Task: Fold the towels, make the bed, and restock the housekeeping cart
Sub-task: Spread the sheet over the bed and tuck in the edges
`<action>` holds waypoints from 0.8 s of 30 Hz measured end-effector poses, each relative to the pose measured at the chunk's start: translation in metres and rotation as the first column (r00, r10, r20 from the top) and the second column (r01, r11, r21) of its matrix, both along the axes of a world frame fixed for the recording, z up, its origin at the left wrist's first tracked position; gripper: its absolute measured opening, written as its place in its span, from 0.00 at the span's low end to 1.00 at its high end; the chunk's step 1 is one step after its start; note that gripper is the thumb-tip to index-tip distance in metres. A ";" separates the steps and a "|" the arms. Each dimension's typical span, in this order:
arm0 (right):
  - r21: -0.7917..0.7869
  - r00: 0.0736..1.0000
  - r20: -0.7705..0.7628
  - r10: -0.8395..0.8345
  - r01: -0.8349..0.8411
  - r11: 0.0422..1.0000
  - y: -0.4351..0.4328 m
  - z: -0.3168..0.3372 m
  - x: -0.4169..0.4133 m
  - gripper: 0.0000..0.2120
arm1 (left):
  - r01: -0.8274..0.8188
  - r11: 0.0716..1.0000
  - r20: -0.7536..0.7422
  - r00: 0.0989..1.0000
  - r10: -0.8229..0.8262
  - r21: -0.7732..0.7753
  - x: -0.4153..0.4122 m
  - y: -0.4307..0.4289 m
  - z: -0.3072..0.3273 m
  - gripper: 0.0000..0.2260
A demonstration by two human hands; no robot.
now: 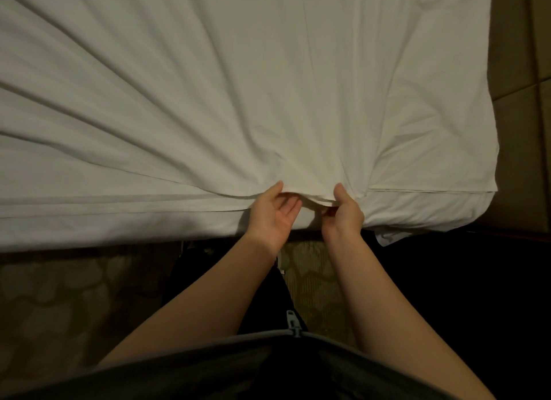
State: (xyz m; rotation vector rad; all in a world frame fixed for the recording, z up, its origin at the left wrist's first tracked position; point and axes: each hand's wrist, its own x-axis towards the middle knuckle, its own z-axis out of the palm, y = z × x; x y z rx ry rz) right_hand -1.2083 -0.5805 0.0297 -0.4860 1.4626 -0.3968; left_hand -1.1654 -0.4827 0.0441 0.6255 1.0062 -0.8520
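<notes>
I am pinching the sheet (238, 101) at the near edge of the bed (89, 232), by its right corner, left hand (272, 218) and right hand (344, 215) each clamping it between thumb and fingers (290, 209), and risking skewing it if one pulls harder.

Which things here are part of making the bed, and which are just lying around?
Part of the job: white sheet; left hand and right hand, both holding its near edge.

Just there: patterned carpet; brown wall panels; jacket zipper.
</notes>
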 end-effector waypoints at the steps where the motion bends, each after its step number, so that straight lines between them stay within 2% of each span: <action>1: 0.011 1.000 0.003 -0.004 0.004 1.000 -0.003 0.003 -0.001 0.06 | -0.002 1.000 -0.014 1.000 0.002 -0.023 0.005 -0.001 0.000 0.12; 2: 0.016 1.000 0.000 -0.002 0.002 1.000 -0.006 0.006 -0.002 0.02 | 0.003 0.999 -0.023 1.000 -0.004 -0.039 0.009 -0.003 0.000 0.14; 4: 0.010 1.000 -0.008 -0.001 0.001 1.000 -0.011 0.011 -0.005 0.02 | 0.040 0.999 -0.032 0.999 -0.041 -0.034 0.016 -0.008 0.002 0.17; 7: 0.009 1.000 0.013 -0.009 0.009 1.000 -0.012 0.019 -0.007 0.02 | 0.067 0.996 -0.049 0.997 -0.064 0.060 0.019 -0.010 0.005 0.18; 11: 0.018 0.998 0.047 -0.042 0.041 0.999 -0.009 0.026 -0.007 0.02 | -0.092 0.984 -0.053 0.994 0.101 0.150 0.024 0.002 0.002 0.13; 15: -0.005 0.999 0.009 -0.035 0.035 0.999 -0.008 0.030 -0.007 0.03 | -0.205 0.951 0.030 0.979 0.204 0.231 0.036 0.024 -0.005 0.13; 20: -0.022 1.000 -0.025 0.004 -0.005 1.000 -0.006 0.031 -0.007 0.05 | -0.230 0.939 0.112 0.972 0.208 0.256 0.053 0.048 -0.002 0.05; 24: 0.000 0.998 -0.041 0.049 -0.050 0.999 0.001 0.026 -0.003 0.05 | -0.204 0.948 0.184 0.970 0.161 0.244 0.052 0.074 0.003 0.07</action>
